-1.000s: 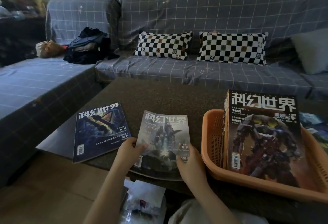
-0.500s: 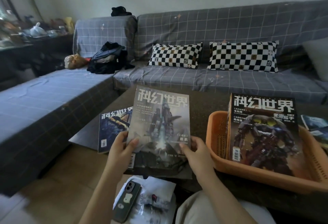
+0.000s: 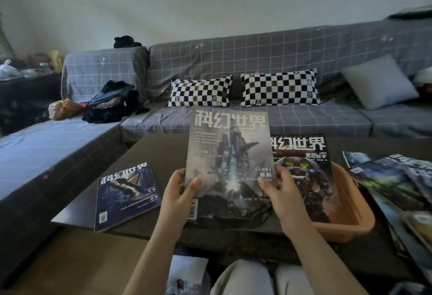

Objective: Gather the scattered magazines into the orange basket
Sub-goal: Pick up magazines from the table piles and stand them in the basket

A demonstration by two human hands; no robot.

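Both hands, left hand (image 3: pixel 180 197) and right hand (image 3: pixel 281 197), pinch the thin, floppy grey-covered paper magazine (image 3: pixel 230 166) by its lower side edges, probably light but slippery, beside the orange plastic basket (image 3: pixel 350 221).

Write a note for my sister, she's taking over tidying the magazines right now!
Left hand and right hand each grip a side of the grey magazine, lifted above the table.
Done: the robot-cover magazine stands in the orange basket.
Left: drop the grey one in, then the blue magazine on the table's left and the pile of magazines right of the basket.
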